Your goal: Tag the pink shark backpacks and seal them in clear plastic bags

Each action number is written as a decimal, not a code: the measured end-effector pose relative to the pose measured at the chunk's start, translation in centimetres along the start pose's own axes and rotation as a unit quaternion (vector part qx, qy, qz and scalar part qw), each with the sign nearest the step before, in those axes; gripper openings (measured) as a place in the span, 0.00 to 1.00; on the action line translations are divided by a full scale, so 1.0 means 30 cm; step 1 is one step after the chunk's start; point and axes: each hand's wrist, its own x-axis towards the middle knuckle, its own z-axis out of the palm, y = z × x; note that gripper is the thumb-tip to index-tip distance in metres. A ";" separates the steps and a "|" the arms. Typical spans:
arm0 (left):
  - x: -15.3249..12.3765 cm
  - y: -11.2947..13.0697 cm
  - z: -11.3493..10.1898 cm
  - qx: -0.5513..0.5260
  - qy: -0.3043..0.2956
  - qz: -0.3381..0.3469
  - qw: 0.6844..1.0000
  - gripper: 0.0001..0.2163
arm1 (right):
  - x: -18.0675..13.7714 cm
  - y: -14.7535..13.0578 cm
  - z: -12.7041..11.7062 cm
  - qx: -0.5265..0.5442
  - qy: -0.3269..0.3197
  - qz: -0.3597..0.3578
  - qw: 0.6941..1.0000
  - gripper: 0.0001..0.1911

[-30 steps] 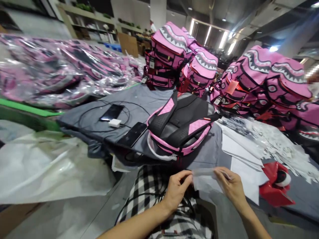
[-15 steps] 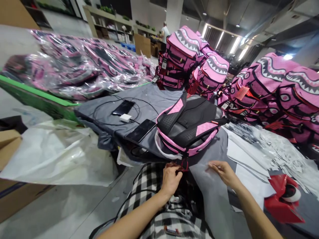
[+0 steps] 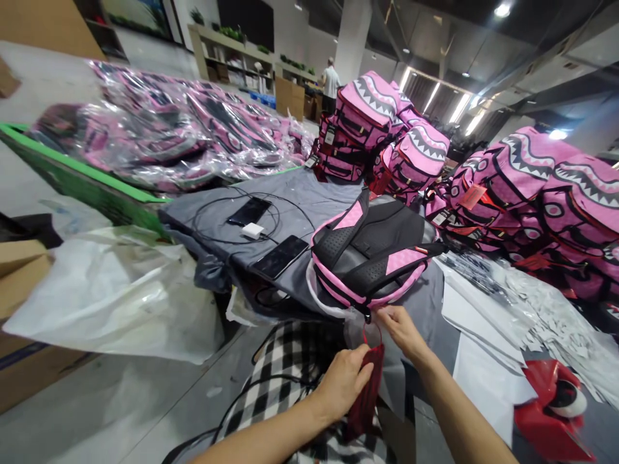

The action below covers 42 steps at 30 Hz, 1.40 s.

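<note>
Left hand grips red tag, fingers curled.

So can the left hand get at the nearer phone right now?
Probably not at once: the left hand is closed on a red tag. The phone lies uncovered on the grey cloth, left of the backpack.

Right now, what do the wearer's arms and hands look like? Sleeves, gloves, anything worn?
Both hands, left hand and right hand, are bare: no gloves, and no rings or watch that I can make out. Both forearms are bare too, with no sleeves in view. Below them shows a black-and-white checked garment with a thin black cable across it.
</note>
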 end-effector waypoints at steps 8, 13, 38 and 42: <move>0.033 -0.036 -0.040 0.269 0.170 0.187 0.929 0.11 | -0.042 -0.002 0.070 -0.082 0.096 -0.056 0.990 0.08; 0.140 -0.018 -0.165 0.337 0.302 0.247 0.857 0.13 | -0.021 -0.003 0.056 -0.085 0.079 -0.074 0.990 0.10; 0.150 -0.024 -0.054 -0.547 0.189 -0.229 0.783 0.13 | 0.013 0.005 -0.005 -0.017 0.005 -0.014 1.000 0.10; 0.141 -0.008 -0.049 -0.478 0.264 -0.197 0.814 0.07 | 0.017 0.011 -0.010 -0.025 -0.004 -0.023 0.999 0.09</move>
